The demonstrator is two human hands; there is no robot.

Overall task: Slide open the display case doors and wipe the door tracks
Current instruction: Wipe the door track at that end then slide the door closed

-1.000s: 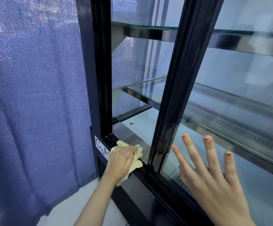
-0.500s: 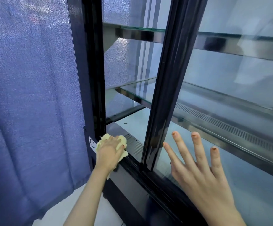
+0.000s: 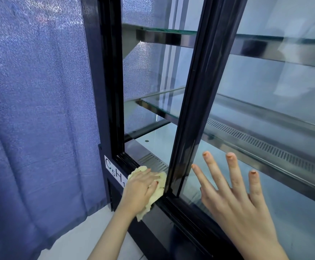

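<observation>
Track: black bottom door track (image 3: 126, 162), pressed by crumpled pale-yellow cloth (image 3: 161, 186).
Grip: cloth held under left hand (image 3: 140, 190); right hand (image 3: 233, 199) spread flat, empty, on black-framed sliding glass door (image 3: 265, 128).
Count: one cloth, two hands.

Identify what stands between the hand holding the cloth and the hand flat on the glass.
In the head view, the sliding door's black frame edge separates the left hand from the right hand.

support: door track (image 3: 126, 162) | on it: yellow cloth (image 3: 160, 186) under left hand (image 3: 141, 190)
</observation>
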